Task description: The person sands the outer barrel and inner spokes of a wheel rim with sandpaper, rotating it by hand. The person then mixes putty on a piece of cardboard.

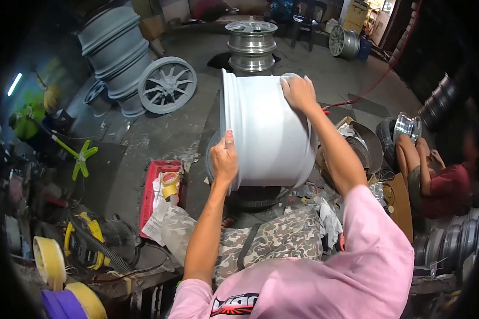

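A large grey-white wheel rim point(269, 127) stands on its side in front of me, its smooth barrel facing up toward the camera. My left hand point(224, 158) grips the rim's left flange, thumb on the outside and the other fingers mostly hidden behind the edge. At the upper right of the same rim, my right hand point(299, 92) is curled over the far edge. Under the rim, a dark tire point(255, 198) shows in part.
Grey rims point(117, 53) are stacked at left beside a spoked rim point(167, 85). Shiny rims point(252, 45) stand behind. A red tray point(153, 191) with a yellow tape roll point(170, 183) lies near my left arm. Another person point(444, 183) sits at right by a chrome rim point(407, 126).
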A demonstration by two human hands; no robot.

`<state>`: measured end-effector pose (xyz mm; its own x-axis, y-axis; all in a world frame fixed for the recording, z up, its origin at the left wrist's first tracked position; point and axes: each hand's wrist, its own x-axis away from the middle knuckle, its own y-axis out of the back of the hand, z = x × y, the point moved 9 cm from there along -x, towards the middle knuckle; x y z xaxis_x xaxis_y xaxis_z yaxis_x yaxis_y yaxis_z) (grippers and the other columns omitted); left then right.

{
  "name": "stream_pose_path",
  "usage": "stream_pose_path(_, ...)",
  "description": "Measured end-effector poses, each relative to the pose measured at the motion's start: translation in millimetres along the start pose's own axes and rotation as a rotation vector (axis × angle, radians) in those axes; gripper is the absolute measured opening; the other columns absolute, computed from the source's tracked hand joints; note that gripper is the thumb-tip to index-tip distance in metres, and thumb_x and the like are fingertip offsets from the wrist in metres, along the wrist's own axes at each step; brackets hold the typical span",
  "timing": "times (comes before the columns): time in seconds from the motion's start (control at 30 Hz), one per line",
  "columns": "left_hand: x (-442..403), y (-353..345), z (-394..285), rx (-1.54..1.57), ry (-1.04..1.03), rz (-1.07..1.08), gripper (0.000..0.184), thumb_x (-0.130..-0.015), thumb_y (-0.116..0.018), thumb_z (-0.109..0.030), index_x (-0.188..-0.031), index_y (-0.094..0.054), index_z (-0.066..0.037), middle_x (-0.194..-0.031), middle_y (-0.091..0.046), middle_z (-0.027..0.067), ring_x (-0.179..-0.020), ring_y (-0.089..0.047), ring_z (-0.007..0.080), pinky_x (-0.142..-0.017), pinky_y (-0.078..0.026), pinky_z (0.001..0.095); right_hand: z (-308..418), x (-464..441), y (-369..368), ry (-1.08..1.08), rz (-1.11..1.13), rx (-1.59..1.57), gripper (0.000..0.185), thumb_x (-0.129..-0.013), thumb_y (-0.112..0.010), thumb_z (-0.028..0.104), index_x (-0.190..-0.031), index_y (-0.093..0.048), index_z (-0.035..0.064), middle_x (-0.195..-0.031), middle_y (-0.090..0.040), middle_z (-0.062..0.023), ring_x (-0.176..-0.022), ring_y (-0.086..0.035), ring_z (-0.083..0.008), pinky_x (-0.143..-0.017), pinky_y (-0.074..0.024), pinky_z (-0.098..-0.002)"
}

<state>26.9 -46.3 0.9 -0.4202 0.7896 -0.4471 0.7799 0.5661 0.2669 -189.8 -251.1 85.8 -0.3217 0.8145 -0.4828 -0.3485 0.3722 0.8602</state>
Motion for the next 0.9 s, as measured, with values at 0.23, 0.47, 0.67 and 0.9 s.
stream_pose_path(0.23,-0.4,2.1,-4.4,-0.044,0.013,0.016,0.061,-0.109,-0.038,-0.040,-0.077,-0.059,0.008,-0.063,-0.051,0.0303,-0.058,-0.054,0.0474,-0.059,-0.040,0.0520,114.3,93.2,12.8,0.244,-0.346,0.015,0.039,-0.095,-0.058,0.019,-0.127,-0.065,-0.0017,-0.128,-0.059,-0.0289,-0.120,-0.057,-0.0404,-0.109,-0.0385,-0.0564)
stream_pose_path(0.47,-0.6,2.1,-8.3,-0.014,-0.023,0.005,0.059,-0.109,-0.039,-0.038,-0.077,-0.058,0.007,-0.061,-0.048,0.0281,-0.055,-0.050,0.0465,-0.055,-0.037,0.0511,139.3,155.9,5.5,0.420,-0.184,-0.179,0.044,-0.094,-0.061,0.015,-0.137,-0.062,0.0078,-0.142,-0.057,-0.0147,-0.140,-0.048,-0.0320,-0.116,-0.0319,-0.0575)
stream_pose_path(0.67,-0.5,3.4,-3.3,0.006,-0.026,0.008,0.060,-0.110,-0.038,-0.039,-0.074,-0.054,0.006,-0.058,-0.041,0.0255,-0.051,-0.043,0.0404,-0.054,-0.035,0.0495,90.0,-75.4,-81.7,0.125,0.149,-0.409,0.045,-0.100,-0.048,0.037,-0.096,-0.073,-0.0003,-0.090,-0.069,-0.0290,-0.089,-0.066,-0.0487,-0.082,-0.0500,-0.0523)
stream_pose_path(0.9,5.9,1.1,3.4,-0.034,0.038,0.054,0.063,-0.110,-0.034,-0.041,-0.074,-0.056,0.006,-0.059,-0.048,0.0263,-0.053,-0.047,0.0431,-0.056,-0.038,0.0501,160.6,121.9,7.0,0.312,-0.263,-0.426,0.039,-0.097,-0.059,0.017,-0.133,-0.064,0.0043,-0.141,-0.057,-0.0185,-0.132,-0.052,-0.0383,-0.109,-0.0408,-0.0484)
